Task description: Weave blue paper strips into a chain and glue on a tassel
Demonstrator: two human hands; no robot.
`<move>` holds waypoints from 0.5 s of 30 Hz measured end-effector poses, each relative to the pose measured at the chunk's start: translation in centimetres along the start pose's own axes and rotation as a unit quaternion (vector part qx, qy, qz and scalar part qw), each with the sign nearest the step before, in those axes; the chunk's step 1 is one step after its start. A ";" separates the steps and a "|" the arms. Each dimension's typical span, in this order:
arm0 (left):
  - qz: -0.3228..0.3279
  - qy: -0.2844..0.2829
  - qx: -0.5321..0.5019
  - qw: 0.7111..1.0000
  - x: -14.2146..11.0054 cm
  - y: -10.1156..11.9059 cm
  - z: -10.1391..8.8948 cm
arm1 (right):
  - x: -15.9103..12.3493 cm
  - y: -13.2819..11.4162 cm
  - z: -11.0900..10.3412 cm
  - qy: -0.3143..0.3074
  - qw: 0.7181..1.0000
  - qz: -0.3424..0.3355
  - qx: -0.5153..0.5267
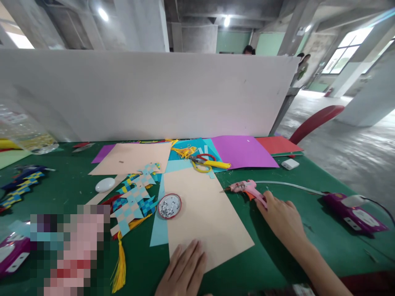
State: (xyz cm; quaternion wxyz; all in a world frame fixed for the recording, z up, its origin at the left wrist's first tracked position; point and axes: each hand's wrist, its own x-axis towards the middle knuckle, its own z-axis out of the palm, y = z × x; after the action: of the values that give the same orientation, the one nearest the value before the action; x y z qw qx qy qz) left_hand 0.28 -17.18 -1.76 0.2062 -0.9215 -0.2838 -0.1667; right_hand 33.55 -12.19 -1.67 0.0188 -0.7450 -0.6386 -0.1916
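Note:
My left hand (pixel 184 269) lies flat, fingers stretched out, on the near edge of a large beige paper sheet (pixel 203 205). To its right, my right hand (pixel 282 213) is closed on the handle end of a pink hot glue gun (pixel 247 187), whose nozzle points left towards the sheet. A small round dish (pixel 169 206) of tiny black-and-white pieces sits on the sheet's left part. Just left of it is a woven blue-and-beige paper piece (pixel 131 201) with a yellow tassel (pixel 119 267). Under the sheet shows a light blue paper (pixel 159 232).
Scissors (pixel 212 163), yellow threads (pixel 185 152), and purple paper (pixel 243 152) lie at the back, before a white partition (pixel 148 94). A purple power strip (pixel 352 211) is at right, a white oval lid (pixel 105 185) at left. A pixelated patch hides the lower left.

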 end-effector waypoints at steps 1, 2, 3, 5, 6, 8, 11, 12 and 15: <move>-0.004 0.007 -0.011 1.000 -0.2 -0.2 -0.1 | 0.2 0.2 -0.1 -0.007 1.000 0.007 -0.007; -0.009 0.011 -0.024 1.000 -0.4 -0.3 -0.1 | 0.4 0.3 -0.2 -0.015 1.000 0.015 -0.013; -0.013 0.015 -0.034 0.999 -0.6 -0.5 -0.2 | 0.6 0.3 -0.3 -0.024 0.999 0.024 -0.018; -0.017 0.023 -0.042 0.999 -0.9 -0.6 -0.3 | 0.9 0.3 -0.6 -0.041 0.998 0.040 -0.025; -0.018 0.027 -0.041 0.999 -1.0 -0.7 -0.3 | 1.0 0.2 -0.6 -0.045 0.997 0.047 -0.029; -0.023 0.035 -0.040 0.998 -1.0 -0.7 -0.4 | 1.0 0.2 -0.6 -0.042 0.997 0.056 -0.040; -0.039 0.042 -0.056 0.997 -0.7 -1.0 -0.6 | 0.9 0.6 -0.9 -0.035 0.998 0.039 -0.045; -0.041 0.045 -0.061 0.996 -0.7 -1.1 -0.5 | 1.2 0.7 -1.4 -0.038 0.998 0.030 -0.041; -0.026 0.053 -0.063 0.996 -0.8 -1.5 -0.2 | 3.4 0.8 -3.9 -0.025 1.000 0.006 -0.009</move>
State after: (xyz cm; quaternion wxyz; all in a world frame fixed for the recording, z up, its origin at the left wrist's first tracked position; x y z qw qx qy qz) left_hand -1.26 -16.49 -1.51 0.1581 -0.9148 -0.2854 -0.2380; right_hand 33.68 -10.17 3.15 -0.0032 -0.7537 -0.6324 -0.1786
